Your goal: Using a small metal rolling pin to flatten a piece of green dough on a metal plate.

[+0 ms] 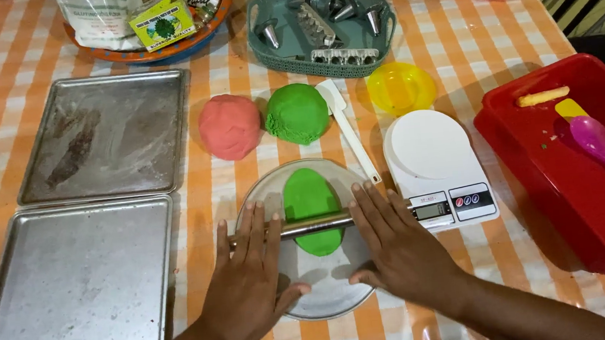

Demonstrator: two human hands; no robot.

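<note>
Here the left hand (248,282) and right hand (395,245) lie flat, fingers spread, pressing a metal rolling pin (314,225). It crosses flattened green dough (310,198) on a round tray (327,294). Neither hand grips anything.

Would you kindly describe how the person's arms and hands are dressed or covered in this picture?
Both are bare. The left hand and right hand wear no gloves, and no rings, watch or bracelets show. The forearms are uncovered as far as the picture's lower edge, so no sleeves appear. The fingers carry no tape or markings; the nails look short and unpainted.
</note>
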